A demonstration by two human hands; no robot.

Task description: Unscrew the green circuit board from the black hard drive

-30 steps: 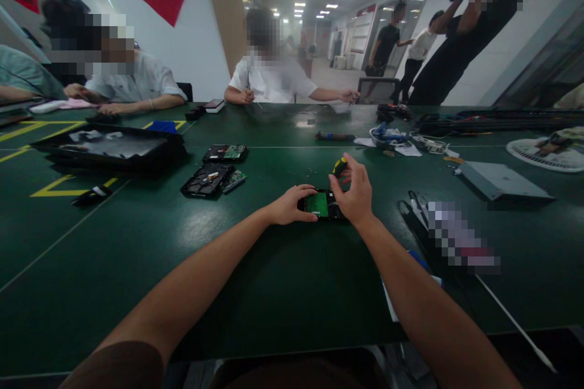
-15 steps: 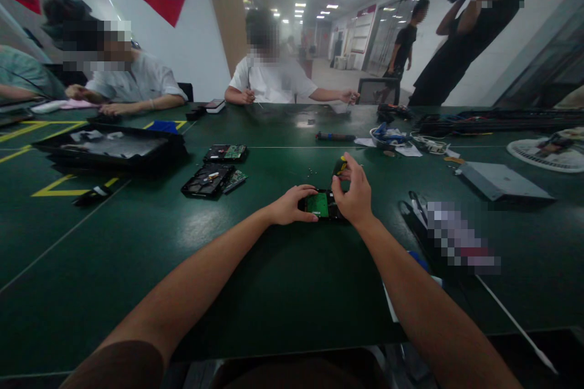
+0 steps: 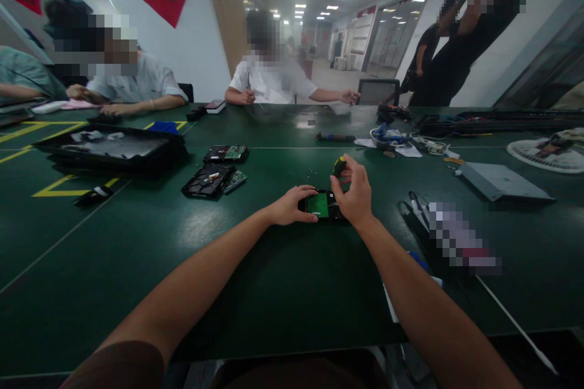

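Observation:
A hard drive with a green circuit board facing up lies on the dark green table. My left hand grips its left end, thumb along the near side and fingers on the far side. Above the drive's right end, my right hand is closed round a screwdriver with a yellow and black handle. My fingers hide the screwdriver's tip. Several tiny screws lie on the table just beyond the drive.
To the left lie other drives and a loose circuit board. Farther left stands a black tray. At right are a grey metal case and a bowl of small parts. A person in white sits across the table.
The screwdriver handle has turned slightly in my right hand, whose fingers shifted a little. My left hand and the drive keep their place. In the background, a walking person moved behind the standing one.

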